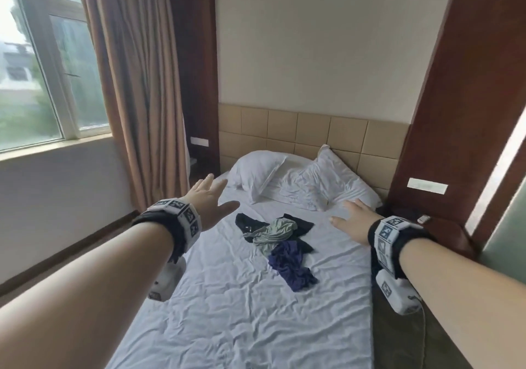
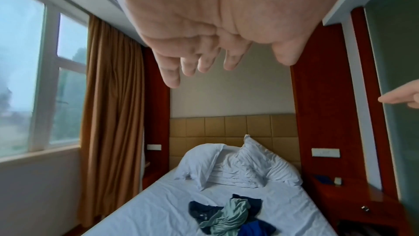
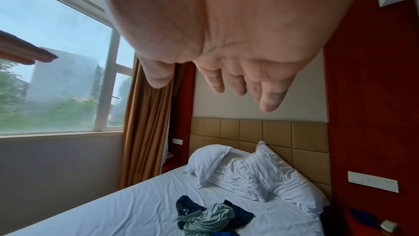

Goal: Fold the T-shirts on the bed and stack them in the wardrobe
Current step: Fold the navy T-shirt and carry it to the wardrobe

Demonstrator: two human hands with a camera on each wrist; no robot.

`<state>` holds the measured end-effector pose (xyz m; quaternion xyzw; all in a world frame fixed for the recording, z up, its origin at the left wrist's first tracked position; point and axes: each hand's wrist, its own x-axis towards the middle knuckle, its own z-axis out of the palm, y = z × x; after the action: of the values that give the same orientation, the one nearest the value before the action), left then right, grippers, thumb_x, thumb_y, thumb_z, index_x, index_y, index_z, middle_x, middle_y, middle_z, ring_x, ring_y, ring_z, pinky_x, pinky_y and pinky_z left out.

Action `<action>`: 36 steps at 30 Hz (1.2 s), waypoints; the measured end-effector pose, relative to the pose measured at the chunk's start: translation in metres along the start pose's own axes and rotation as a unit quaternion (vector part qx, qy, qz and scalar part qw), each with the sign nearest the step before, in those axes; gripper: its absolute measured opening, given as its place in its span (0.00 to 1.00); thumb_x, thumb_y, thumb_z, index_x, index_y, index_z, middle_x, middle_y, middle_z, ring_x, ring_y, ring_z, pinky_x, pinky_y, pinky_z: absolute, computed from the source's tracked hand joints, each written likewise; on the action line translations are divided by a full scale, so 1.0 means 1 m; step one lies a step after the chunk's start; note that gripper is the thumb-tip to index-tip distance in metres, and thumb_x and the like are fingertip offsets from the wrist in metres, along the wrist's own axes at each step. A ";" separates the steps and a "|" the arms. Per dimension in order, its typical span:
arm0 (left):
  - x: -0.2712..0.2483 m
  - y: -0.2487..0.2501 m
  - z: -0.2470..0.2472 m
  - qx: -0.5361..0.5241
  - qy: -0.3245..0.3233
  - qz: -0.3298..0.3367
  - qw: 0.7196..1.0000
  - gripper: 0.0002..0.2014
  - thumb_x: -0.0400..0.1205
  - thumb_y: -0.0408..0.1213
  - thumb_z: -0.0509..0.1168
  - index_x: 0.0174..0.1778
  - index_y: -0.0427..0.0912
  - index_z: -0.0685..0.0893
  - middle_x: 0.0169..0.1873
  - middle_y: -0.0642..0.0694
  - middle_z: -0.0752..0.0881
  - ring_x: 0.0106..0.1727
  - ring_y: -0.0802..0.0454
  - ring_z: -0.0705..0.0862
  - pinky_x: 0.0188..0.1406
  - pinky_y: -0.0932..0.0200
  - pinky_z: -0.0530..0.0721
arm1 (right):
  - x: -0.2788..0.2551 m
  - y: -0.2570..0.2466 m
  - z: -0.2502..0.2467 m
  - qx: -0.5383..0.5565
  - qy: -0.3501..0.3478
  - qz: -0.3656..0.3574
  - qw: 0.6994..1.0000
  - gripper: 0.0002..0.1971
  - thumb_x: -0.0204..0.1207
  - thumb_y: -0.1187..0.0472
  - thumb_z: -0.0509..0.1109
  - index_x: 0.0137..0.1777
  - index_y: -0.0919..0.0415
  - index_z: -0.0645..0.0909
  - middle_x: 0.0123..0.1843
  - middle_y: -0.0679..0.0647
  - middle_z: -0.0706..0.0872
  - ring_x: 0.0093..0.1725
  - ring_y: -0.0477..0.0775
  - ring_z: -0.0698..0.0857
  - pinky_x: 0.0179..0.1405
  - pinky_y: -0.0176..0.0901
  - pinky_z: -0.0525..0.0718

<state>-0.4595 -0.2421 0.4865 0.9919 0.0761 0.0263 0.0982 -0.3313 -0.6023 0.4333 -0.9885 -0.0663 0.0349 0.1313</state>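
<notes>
Two hands: both are stretched out palm-down above the bed, fingers straight and loosely spread, holding nothing.
Left hand (image 1: 209, 202): raised over the window side of the mattress, well apart from the clothes; its fingers (image 2: 172, 76) hang free in the wrist view.
Right hand (image 1: 354, 219): held over the other side, toward the bedside table, equally clear of the cloth.
Why held so: the arms bracket the heap from either side, which I judge to be a reach toward the first garment rather than any fold in progress.
T-shirts (image 1: 280, 242): a crumpled, overlapping pile in the middle of the bed, with a dark navy one at the back, a pale green one on top and a blue-purple one nearest; none folded yet.
Bed (image 1: 227, 311): a wrinkled white sheet, giving a wide flat surface for spreading each shirt.
Pillows (image 1: 256, 172): two, slumped against the tan headboard (image 1: 313, 129), beyond the pile.
Wardrobe: not in view in any picture.
</notes>
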 end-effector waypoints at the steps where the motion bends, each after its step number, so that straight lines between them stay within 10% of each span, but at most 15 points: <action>1: 0.021 -0.012 0.001 -0.011 -0.006 0.006 1.000 0.40 0.87 0.67 0.50 0.91 0.55 0.45 0.91 0.46 0.43 0.91 0.46 0.46 0.89 0.44 0.51 | 0.015 -0.013 0.002 -0.004 0.002 0.008 1.000 0.49 0.75 0.24 0.57 0.90 0.51 0.53 0.91 0.54 0.50 0.89 0.60 0.53 0.86 0.60 0.57; 10: 0.148 -0.075 0.039 -0.043 -0.017 0.067 0.997 0.37 0.88 0.63 0.55 0.88 0.45 0.62 0.88 0.46 0.60 0.80 0.47 0.73 0.81 0.48 0.68 | 0.094 -0.070 0.053 -0.023 -0.053 0.028 0.998 0.47 0.80 0.29 0.59 0.90 0.55 0.50 0.91 0.56 0.46 0.90 0.60 0.50 0.87 0.59 0.55; 19: 0.253 -0.088 0.135 -0.014 -0.065 0.055 0.996 0.33 0.89 0.59 0.56 0.89 0.46 0.62 0.88 0.48 0.61 0.85 0.49 0.67 0.81 0.51 0.66 | 0.220 -0.037 0.142 0.003 -0.083 0.072 0.994 0.52 0.71 0.26 0.61 0.88 0.57 0.55 0.90 0.59 0.53 0.88 0.62 0.57 0.85 0.60 0.61; 36: 0.526 -0.087 0.421 -0.036 -0.249 -0.030 0.967 0.33 0.89 0.58 0.57 0.88 0.46 0.63 0.86 0.48 0.65 0.78 0.49 0.76 0.78 0.53 0.71 | 0.501 0.036 0.411 0.055 -0.239 0.103 0.964 0.39 0.85 0.43 0.65 0.89 0.57 0.52 0.91 0.58 0.50 0.88 0.58 0.58 0.82 0.51 0.63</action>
<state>0.0749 -0.1562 0.0769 0.9604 0.0784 -0.2213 0.1501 0.1334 -0.4620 0.0021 -0.9442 0.0086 0.2872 0.1613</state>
